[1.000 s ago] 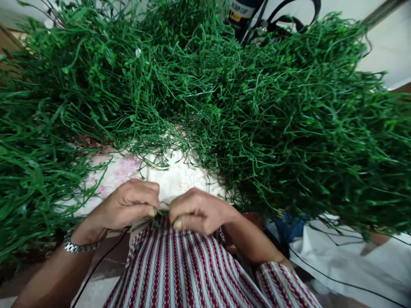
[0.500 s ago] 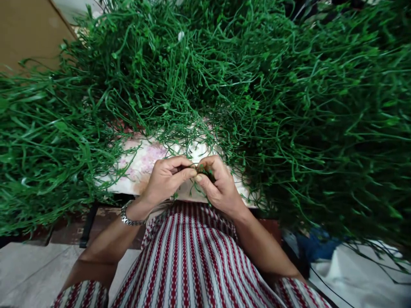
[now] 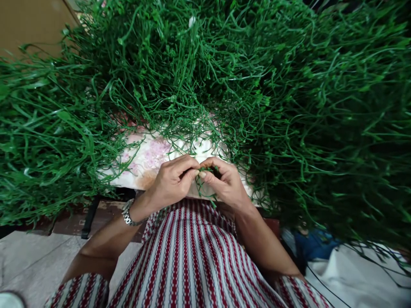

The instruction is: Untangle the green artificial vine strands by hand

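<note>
Small green stems (image 3: 205, 170) are pinched between my two hands, which meet at the fingertips above the near edge of a flowered white cloth (image 3: 150, 156). My left hand (image 3: 176, 177), with a metal watch on its wrist, closes thumb and fingers on them from the left. My right hand (image 3: 224, 179) grips them from the right, thumb against curled fingers. Some thin stems hang below the fingertips. A big heap of long green stems (image 3: 192, 64) lies beyond the hands and spreads down both sides.
A brown panel (image 3: 32, 25) stands at the top left. White cloth (image 3: 362, 269) and something blue (image 3: 316, 246) lie at the lower right. Pale floor (image 3: 38, 256) and the rim of a round object (image 3: 11, 299) show at the lower left.
Both hands have shifted slightly right in the view, and their fingertips are still together. My left fingers have closed in nearer to the right ones. The view itself has moved a little.
</note>
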`<state>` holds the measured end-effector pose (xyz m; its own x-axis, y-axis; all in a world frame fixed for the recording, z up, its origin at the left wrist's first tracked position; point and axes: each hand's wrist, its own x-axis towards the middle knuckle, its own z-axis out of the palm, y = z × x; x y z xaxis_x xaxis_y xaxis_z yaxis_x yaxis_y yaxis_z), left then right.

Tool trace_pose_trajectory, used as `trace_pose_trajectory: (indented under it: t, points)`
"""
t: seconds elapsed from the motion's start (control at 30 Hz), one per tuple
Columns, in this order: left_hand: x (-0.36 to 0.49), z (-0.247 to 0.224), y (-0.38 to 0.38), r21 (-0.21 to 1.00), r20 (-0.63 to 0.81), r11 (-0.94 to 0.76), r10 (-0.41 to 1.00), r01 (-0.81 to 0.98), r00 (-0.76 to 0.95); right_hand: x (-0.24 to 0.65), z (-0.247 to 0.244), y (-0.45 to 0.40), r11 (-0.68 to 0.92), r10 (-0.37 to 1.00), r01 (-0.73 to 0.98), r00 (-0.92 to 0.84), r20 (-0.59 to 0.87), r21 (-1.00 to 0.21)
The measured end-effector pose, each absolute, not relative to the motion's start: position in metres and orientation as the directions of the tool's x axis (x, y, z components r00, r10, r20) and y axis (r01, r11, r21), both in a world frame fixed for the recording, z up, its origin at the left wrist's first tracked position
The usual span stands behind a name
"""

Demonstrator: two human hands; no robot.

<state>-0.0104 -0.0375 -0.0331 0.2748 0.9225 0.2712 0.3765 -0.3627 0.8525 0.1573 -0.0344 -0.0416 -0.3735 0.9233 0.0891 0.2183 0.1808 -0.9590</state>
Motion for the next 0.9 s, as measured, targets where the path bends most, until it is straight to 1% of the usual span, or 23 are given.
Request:
trace_pose_trajectory:
  t: [0.03, 0.1, 0.2, 0.27, 0.33, 0.4, 0.47, 0.53, 0.67, 0.8, 0.9]
  points:
    - [-0.010, -0.032, -0.037, 0.843, 0.261, -0.365, 0.920, 0.395, 0.292, 0.158, -0.041, -0.034, 0.189, 0.922, 0.224, -0.374, 0.095, -0.956]
    - [-0.011, -0.029, -0.037, 0.862, 0.198, -0.317, 0.929, 0.396, 0.313, 0.160, -0.040, -0.033, 0.255, 0.915, 0.269, -0.378, 0.142, -0.929]
    - [-0.012, -0.026, -0.035, 0.900, 0.099, -0.229, 0.936, 0.370, 0.339, 0.162, -0.035, -0.033, 0.392, 0.886, 0.389, -0.403, 0.229, -0.834]
    - [-0.013, -0.026, -0.034, 0.898, 0.066, -0.211, 0.932, 0.386, 0.357, 0.162, -0.032, -0.034, 0.450, 0.868, 0.445, -0.424, 0.261, -0.774]
    - [-0.014, -0.027, -0.032, 0.882, 0.069, -0.234, 0.923, 0.408, 0.380, 0.163, -0.030, -0.034, 0.481, 0.857, 0.475, -0.430, 0.283, -0.737]
    - [-0.015, -0.028, -0.030, 0.887, 0.092, -0.257, 0.913, 0.384, 0.398, 0.164, -0.029, -0.034, 0.498, 0.849, 0.479, -0.439, 0.294, -0.723]
    - [-0.016, -0.029, -0.029, 0.908, 0.105, -0.253, 0.908, 0.333, 0.405, 0.165, -0.030, -0.033, 0.509, 0.836, 0.455, -0.464, 0.293, -0.731]
    - [-0.017, -0.028, -0.028, 0.911, 0.099, -0.248, 0.907, 0.328, 0.410, 0.166, -0.033, -0.031, 0.515, 0.822, 0.425, -0.490, 0.290, -0.744]
    - [-0.014, -0.028, -0.031, 0.855, 0.093, -0.297, 0.894, 0.425, 0.438, 0.166, -0.038, -0.030, 0.513, 0.814, 0.404, -0.510, 0.279, -0.757]
    - [-0.013, -0.028, -0.036, 0.737, 0.141, -0.399, 0.880, 0.545, 0.454, 0.165, -0.039, -0.031, 0.510, 0.810, 0.421, -0.528, 0.254, -0.750]
    - [-0.015, -0.026, -0.037, 0.669, 0.143, -0.469, 0.842, 0.576, 0.519, 0.166, -0.038, -0.031, 0.508, 0.799, 0.390, -0.546, 0.251, -0.768]
